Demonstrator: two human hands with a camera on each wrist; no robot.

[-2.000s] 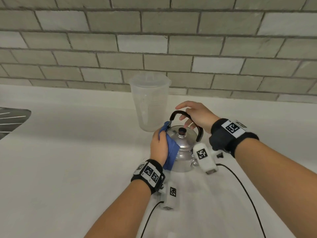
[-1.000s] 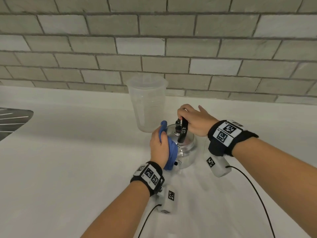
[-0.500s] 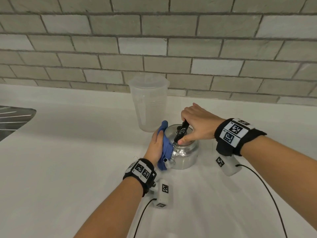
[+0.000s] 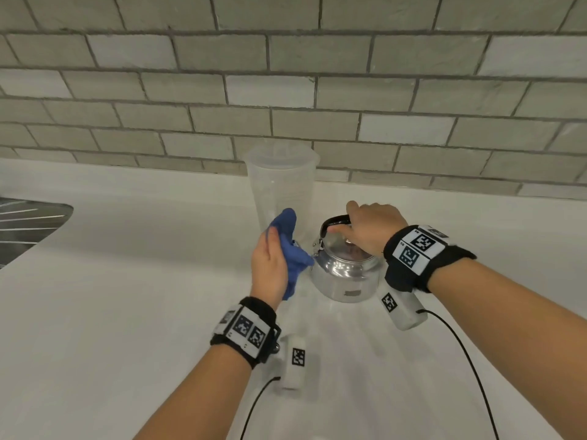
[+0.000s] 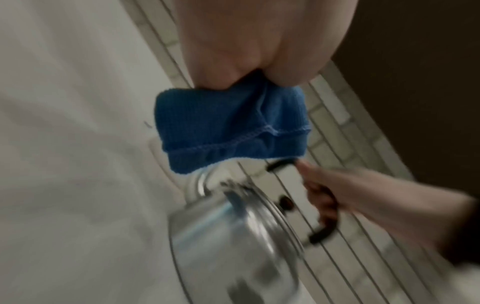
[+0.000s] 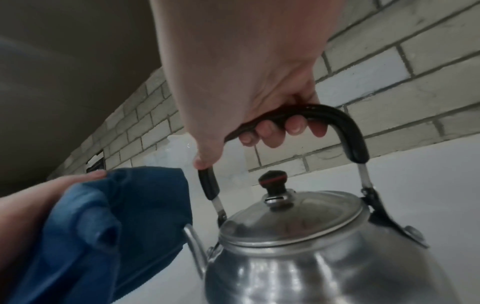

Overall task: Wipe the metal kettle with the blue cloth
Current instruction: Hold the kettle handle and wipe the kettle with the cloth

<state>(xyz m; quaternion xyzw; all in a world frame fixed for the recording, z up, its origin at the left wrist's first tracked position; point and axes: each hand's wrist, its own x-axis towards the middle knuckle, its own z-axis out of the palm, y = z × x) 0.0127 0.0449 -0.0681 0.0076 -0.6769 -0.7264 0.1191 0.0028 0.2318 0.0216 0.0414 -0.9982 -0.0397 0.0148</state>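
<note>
The metal kettle (image 4: 346, 274) stands on the white counter, shiny, with a black-knobbed lid and a black arched handle (image 4: 333, 222). My right hand (image 4: 368, 230) grips that handle from above, fingers curled under it (image 6: 270, 128). My left hand (image 4: 270, 265) holds the bunched blue cloth (image 4: 290, 246) just left of the kettle (image 6: 324, 257), at its spout (image 6: 194, 244). The left wrist view shows the cloth (image 5: 231, 127) hanging from my palm above the blurred kettle (image 5: 233, 246). Whether the cloth (image 6: 109, 222) touches the spout is unclear.
A clear plastic measuring jug (image 4: 282, 188) stands right behind the cloth and kettle, near the grey tiled wall (image 4: 317, 90). A metal sink drainer (image 4: 28, 223) shows at the far left. White counter (image 4: 127, 296) spreads all around.
My right hand went from pressing the lid with the handle laid down to gripping the raised handle. My left hand drew the cloth off the kettle's left side, a little leftward.
</note>
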